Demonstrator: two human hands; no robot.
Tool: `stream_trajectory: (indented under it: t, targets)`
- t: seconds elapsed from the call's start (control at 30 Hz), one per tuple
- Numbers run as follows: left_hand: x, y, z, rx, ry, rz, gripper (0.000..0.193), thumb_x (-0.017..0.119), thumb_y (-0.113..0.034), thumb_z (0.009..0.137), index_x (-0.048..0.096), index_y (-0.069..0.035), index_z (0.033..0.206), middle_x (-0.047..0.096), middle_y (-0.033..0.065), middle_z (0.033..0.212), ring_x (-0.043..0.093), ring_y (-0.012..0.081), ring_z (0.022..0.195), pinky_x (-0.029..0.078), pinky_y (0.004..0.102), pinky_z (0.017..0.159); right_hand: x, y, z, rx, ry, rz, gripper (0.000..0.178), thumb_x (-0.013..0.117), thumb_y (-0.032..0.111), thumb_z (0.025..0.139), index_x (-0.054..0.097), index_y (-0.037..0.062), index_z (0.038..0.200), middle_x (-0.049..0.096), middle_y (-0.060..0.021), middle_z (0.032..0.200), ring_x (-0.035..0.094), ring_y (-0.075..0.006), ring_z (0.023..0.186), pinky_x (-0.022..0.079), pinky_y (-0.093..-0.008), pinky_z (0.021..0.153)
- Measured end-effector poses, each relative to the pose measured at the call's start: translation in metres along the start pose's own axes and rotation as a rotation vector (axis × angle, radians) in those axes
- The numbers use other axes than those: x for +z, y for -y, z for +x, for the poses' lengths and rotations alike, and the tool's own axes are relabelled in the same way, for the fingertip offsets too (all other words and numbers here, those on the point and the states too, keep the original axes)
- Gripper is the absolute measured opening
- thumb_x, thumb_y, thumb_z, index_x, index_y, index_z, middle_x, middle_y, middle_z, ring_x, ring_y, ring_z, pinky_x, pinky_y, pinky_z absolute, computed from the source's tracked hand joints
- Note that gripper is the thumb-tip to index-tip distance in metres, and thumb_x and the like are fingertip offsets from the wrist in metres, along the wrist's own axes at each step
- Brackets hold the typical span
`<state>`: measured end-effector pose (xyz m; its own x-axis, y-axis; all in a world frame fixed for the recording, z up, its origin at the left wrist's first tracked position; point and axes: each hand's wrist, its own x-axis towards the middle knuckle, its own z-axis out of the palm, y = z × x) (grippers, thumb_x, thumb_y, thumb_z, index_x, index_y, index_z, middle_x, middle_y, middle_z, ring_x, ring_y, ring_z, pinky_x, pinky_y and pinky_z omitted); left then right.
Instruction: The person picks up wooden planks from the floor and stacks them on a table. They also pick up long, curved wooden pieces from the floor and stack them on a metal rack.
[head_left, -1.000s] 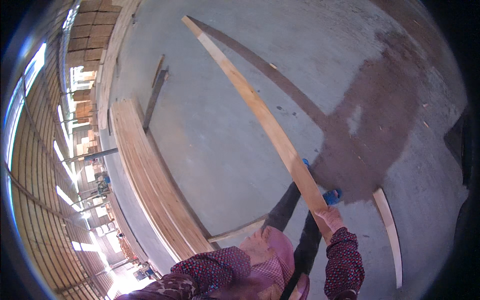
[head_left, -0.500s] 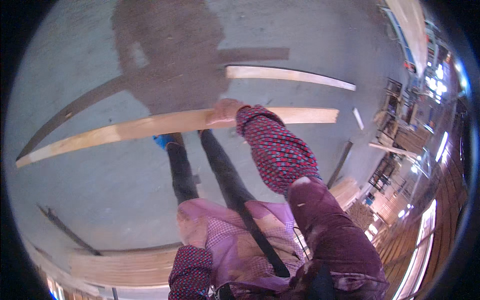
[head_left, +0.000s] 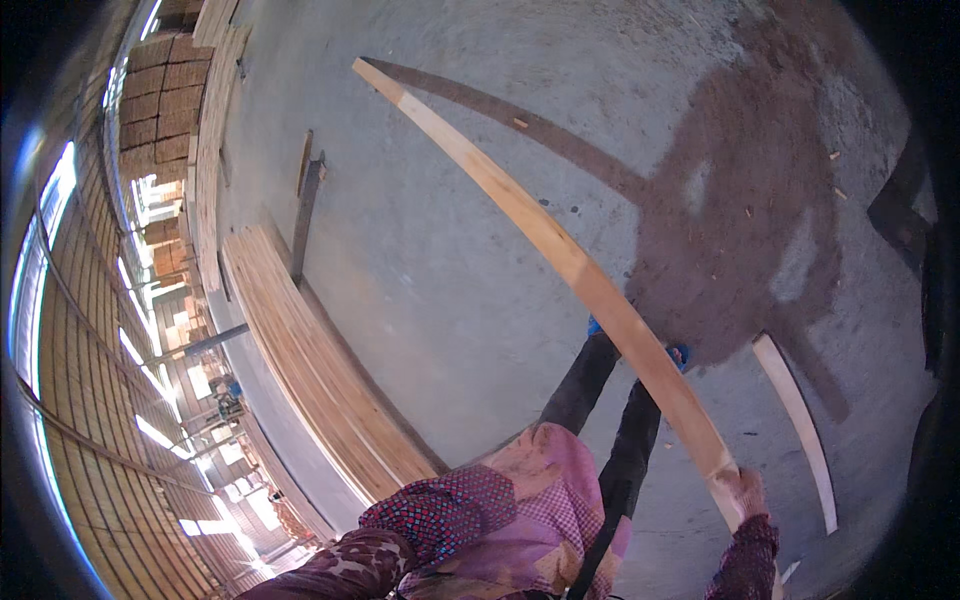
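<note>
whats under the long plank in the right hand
Grey floor and blue footwear show past the edges of the long plank, and the dark right trouser leg runs beneath it. The strip directly under it, including part of the footwear, is covered and cannot be seen.

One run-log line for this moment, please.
right hand: gripping long board | left hand: by apron, grip unclear | nearby: short board, board stack

Right hand [head_left: 743, 493] grips long board [head_left: 583, 275]; shorter strip [head_left: 802, 425] on floor [head_left: 430, 300], right; plank stack [head_left: 318, 370], left.
</note>
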<state>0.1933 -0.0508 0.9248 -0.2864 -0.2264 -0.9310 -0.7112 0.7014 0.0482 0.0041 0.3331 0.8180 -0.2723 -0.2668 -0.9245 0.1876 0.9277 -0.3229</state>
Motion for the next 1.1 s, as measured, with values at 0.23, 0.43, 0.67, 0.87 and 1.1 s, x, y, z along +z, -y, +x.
stream_trajectory:
  t: [0.23,0.43,0.67,0.87,1.1]
  targets:
    - [0.02,-0.012,0.01,-0.067,0.076,-0.005,0.081,0.049,-0.045,0.08,0.021,0.008,0.135,0.031,0.0314,0.131,0.038,0.0443,0.119,0.033,0.045,0.101,0.006,0.067,0.039,0.073,0.198,0.243,0.052,0.066,0.041,0.072,0.063,-0.0059,0.093,0.064,-0.0239,0.088,0.062,-0.0351,0.091,0.047,-0.0417,0.075]
    - [0.027,0.0,0.006,0.029,0.053,-0.11,0.083,0.05,-0.047,0.078,0.021,0.003,0.137,0.031,0.0268,0.133,0.036,0.0419,0.121,0.032,0.042,0.102,0.05,0.091,0.083,0.189,0.038,-0.094,0.059,0.069,0.051,0.066,0.064,-0.0023,0.091,0.064,-0.0211,0.093,0.06,-0.0371,0.09,0.047,-0.0416,0.077]
    - [0.002,-0.013,-0.015,0.042,-0.313,-0.138,0.079,0.056,-0.041,0.076,0.027,0.005,0.134,0.033,0.0244,0.132,0.034,0.0373,0.123,0.031,0.0392,0.103,0.015,0.014,0.053,0.331,-0.052,-0.152,0.064,0.069,0.052,0.064,0.063,-0.0026,0.097,0.063,-0.0226,0.101,0.059,-0.0345,0.098,0.047,-0.0407,0.082]
    - [-0.066,-0.015,-0.071,0.125,-0.511,0.08,0.078,0.06,-0.044,0.073,0.036,0.006,0.128,0.035,0.026,0.129,0.036,0.0403,0.119,0.032,0.0431,0.1,0.032,-0.038,0.127,-0.184,-0.01,-0.755,0.033,0.052,0.025,0.083,0.061,-0.0039,0.095,0.063,-0.0167,0.099,0.059,-0.0317,0.094,0.047,-0.0336,0.079]
    - [-0.087,-0.021,-0.03,0.15,-0.575,0.347,0.072,0.061,-0.041,0.071,0.044,0.005,0.123,0.042,0.0243,0.122,0.039,0.0382,0.116,0.036,0.0453,0.094,0.064,-0.089,0.18,0.348,-0.007,-0.297,0.06,0.057,0.054,0.071,0.063,0.0045,0.106,0.058,-0.0186,0.116,0.051,-0.0315,0.113,0.041,-0.0379,0.096]
